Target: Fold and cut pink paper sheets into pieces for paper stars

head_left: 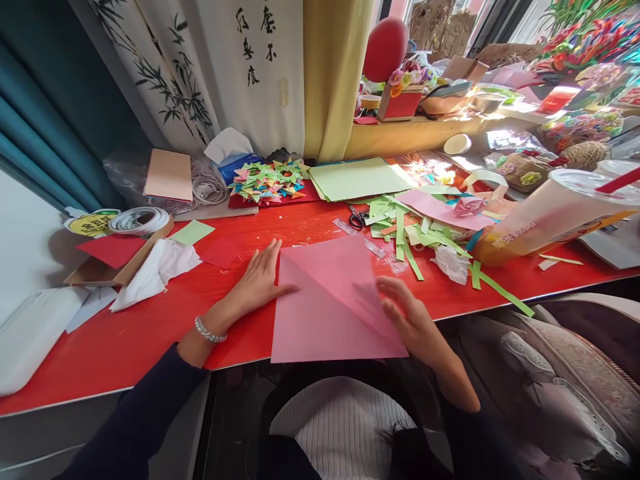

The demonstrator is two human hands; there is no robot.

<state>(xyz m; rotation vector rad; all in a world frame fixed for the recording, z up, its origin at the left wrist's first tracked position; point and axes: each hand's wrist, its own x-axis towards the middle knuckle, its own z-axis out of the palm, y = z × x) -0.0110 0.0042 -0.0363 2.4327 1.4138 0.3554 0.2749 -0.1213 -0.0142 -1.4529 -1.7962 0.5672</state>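
A pink sheet of paper lies in front of me at the red table's front edge, with a diagonal crease across it. My left hand rests at the sheet's left edge, fingers stretched out on the table and thumb over the paper. At the right edge is my right hand, its fingers apart and loosely bent, slightly blurred; whether they touch the paper I cannot tell. Beyond the sheet lie black-handled scissors beside green paper strips.
On the right stands a large lidded drink cup near a crumpled tissue. Behind are green sheets and a folded-paper wreath. To the left, a cardboard box holds a tape roll. A bag sits at lower right.
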